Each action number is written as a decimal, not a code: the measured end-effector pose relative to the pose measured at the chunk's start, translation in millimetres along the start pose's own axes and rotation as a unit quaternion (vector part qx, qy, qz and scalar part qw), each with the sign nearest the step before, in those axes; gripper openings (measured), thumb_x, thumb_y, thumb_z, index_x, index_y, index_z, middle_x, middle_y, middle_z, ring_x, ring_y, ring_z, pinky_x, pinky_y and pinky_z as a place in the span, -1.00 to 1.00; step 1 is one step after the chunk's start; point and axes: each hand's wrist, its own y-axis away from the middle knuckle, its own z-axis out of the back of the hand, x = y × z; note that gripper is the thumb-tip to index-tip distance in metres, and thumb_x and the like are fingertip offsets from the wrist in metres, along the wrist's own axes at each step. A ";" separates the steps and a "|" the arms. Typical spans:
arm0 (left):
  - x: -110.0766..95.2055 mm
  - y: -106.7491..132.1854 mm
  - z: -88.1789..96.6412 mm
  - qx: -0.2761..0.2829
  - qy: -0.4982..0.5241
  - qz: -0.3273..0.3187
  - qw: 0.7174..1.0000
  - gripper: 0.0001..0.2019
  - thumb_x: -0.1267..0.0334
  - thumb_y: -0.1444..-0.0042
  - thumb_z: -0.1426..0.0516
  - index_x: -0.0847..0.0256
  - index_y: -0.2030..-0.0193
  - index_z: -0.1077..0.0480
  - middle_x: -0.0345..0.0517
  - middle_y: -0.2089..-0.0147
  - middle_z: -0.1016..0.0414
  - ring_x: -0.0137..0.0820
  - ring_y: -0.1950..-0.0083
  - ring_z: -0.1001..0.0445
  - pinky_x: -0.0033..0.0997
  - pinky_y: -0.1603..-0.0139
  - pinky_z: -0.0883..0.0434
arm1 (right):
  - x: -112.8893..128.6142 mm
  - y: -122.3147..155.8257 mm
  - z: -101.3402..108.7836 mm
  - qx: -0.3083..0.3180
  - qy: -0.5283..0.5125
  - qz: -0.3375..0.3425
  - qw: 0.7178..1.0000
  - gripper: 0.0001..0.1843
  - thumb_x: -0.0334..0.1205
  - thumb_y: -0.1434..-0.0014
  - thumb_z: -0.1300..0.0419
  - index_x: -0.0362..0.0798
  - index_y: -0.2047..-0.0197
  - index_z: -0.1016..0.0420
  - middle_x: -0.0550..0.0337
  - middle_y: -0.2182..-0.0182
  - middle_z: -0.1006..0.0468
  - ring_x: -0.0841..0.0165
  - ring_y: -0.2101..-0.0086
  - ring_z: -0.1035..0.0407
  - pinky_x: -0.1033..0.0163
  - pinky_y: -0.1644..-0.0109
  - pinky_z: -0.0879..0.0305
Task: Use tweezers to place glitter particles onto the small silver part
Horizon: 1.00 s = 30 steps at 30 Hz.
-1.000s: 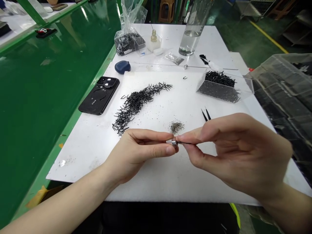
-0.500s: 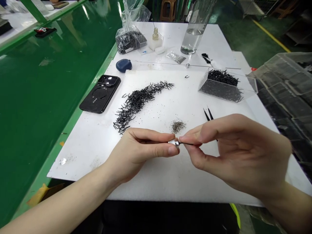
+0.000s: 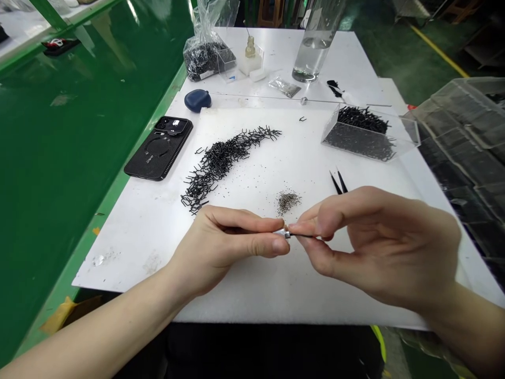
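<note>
A small silver metal piece point(image 3: 281, 233), tapered toward the right, lies roughly level, pinched between thumb and forefinger of the left hand point(image 3: 224, 245), above the near middle of the white board point(image 3: 276, 295). A thin black wire point(image 3: 303, 236) meets its right end and runs right, held in the fingertips point(image 3: 311, 227) of the right hand point(image 3: 379, 247).

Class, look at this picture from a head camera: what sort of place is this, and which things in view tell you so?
Probably a factory or workshop for small-parts handwork. A long green-topped workbench runs alongside a white foam board that holds a heap of small black wire pieces, and a clear plastic box holds more.
</note>
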 end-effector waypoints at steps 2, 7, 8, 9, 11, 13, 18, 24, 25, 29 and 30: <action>0.0 0.2 -0.3 0.003 0.004 0.001 1.000 -0.81 0.34 0.11 -0.51 0.02 0.35 -0.71 -0.24 0.35 -0.74 -0.47 0.33 -0.66 -0.58 0.19 -0.58 | -0.6 0.2 0.5 0.002 0.004 -0.003 1.000 -0.61 -0.54 0.01 -0.37 0.18 0.24 -0.54 0.32 0.39 -0.65 0.22 0.37 -0.61 0.07 0.28 -0.66; 0.6 0.4 -1.4 0.001 0.007 0.003 1.000 -0.83 0.33 0.10 -0.51 0.02 0.35 -0.71 -0.24 0.36 -0.74 -0.47 0.33 -0.67 -0.58 0.18 -0.59 | -0.4 0.7 -0.8 0.005 0.003 0.000 1.000 -0.62 -0.53 0.00 -0.37 0.20 0.26 -0.54 0.34 0.39 -0.67 0.21 0.36 -0.61 0.04 0.25 -0.68; 0.7 0.6 -1.2 0.001 0.007 0.003 1.000 -0.83 0.33 0.10 -0.51 0.03 0.35 -0.71 -0.24 0.36 -0.74 -0.47 0.33 -0.67 -0.58 0.17 -0.59 | -0.5 0.9 -1.2 0.003 0.001 -0.002 1.000 -0.62 -0.53 0.01 -0.37 0.19 0.26 -0.55 0.34 0.39 -0.67 0.21 0.35 -0.62 0.04 0.24 -0.68; 0.8 0.8 -0.8 0.001 0.006 0.003 1.000 -0.84 0.33 0.09 -0.51 0.03 0.35 -0.71 -0.24 0.35 -0.74 -0.47 0.32 -0.67 -0.57 0.17 -0.59 | -0.8 1.1 -1.5 -0.001 0.000 -0.004 1.000 -0.62 -0.53 0.01 -0.37 0.19 0.26 -0.55 0.34 0.39 -0.66 0.21 0.35 -0.62 0.04 0.24 -0.68; 1.0 1.1 -0.1 0.003 0.003 0.001 1.000 -0.84 0.32 0.09 -0.51 0.02 0.35 -0.71 -0.23 0.34 -0.74 -0.46 0.31 -0.67 -0.56 0.15 -0.59 | -2.0 1.2 -1.5 -0.007 -0.002 0.003 1.000 -0.62 -0.53 0.03 -0.39 0.16 0.25 -0.56 0.34 0.40 -0.65 0.22 0.35 -0.62 0.06 0.24 -0.68; 1.1 1.0 0.3 0.001 0.003 -0.002 1.000 -0.83 0.31 0.10 -0.51 0.01 0.35 -0.71 -0.24 0.33 -0.74 -0.45 0.29 -0.68 -0.54 0.13 -0.59 | -3.6 0.8 -1.1 -0.005 -0.006 0.014 1.000 -0.61 -0.54 0.04 -0.40 0.14 0.24 -0.56 0.34 0.40 -0.65 0.23 0.34 -0.63 0.08 0.25 -0.68; 0.9 -0.1 -0.5 -0.004 -0.003 -0.003 1.000 -0.82 0.31 0.11 -0.52 0.01 0.34 -0.71 -0.24 0.31 -0.75 -0.43 0.28 -0.68 -0.50 0.10 -0.59 | -7.2 -1.1 -1.3 -0.013 -0.011 0.021 1.000 -0.59 -0.54 0.03 -0.40 0.15 0.20 -0.56 0.34 0.37 -0.69 0.22 0.32 -0.65 0.09 0.22 -0.69; 0.8 -0.2 -1.6 0.002 0.003 -0.011 1.000 -0.82 0.33 0.08 -0.50 0.02 0.31 -0.71 -0.25 0.29 -0.74 -0.44 0.26 -0.67 -0.49 0.06 -0.59 | -9.0 -2.2 -1.3 -0.018 -0.033 0.039 0.999 -0.59 -0.56 0.03 -0.40 0.11 0.18 -0.59 0.33 0.35 -0.70 0.23 0.31 -0.65 0.09 0.20 -0.68; 0.8 -0.5 -1.9 0.000 0.004 -0.012 1.000 -0.82 0.33 0.08 -0.50 0.03 0.31 -0.71 -0.25 0.30 -0.74 -0.44 0.26 -0.67 -0.49 0.06 -0.59 | -9.3 -2.5 -1.1 -0.019 -0.035 0.041 0.998 -0.60 -0.56 0.03 -0.40 0.10 0.18 -0.59 0.32 0.35 -0.70 0.23 0.31 -0.65 0.09 0.21 -0.68; 0.7 -1.5 -3.1 -0.007 0.003 -0.021 1.000 -0.82 0.34 0.09 -0.51 0.08 0.32 -0.70 -0.24 0.32 -0.72 -0.44 0.28 -0.67 -0.48 0.07 -0.59 | -10.1 -3.2 -1.7 -0.025 -0.038 0.040 0.998 -0.59 -0.55 0.03 -0.41 0.10 0.18 -0.59 0.30 0.35 -0.69 0.21 0.32 -0.64 0.04 0.23 -0.68; 0.8 -1.6 -3.1 -0.006 0.003 -0.024 1.000 -0.82 0.34 0.09 -0.50 0.09 0.32 -0.69 -0.24 0.33 -0.72 -0.44 0.28 -0.66 -0.48 0.08 -0.58 | -9.9 -3.4 -2.0 -0.026 -0.038 0.042 0.998 -0.59 -0.55 0.03 -0.41 0.09 0.17 -0.59 0.30 0.34 -0.69 0.21 0.32 -0.64 0.03 0.22 -0.68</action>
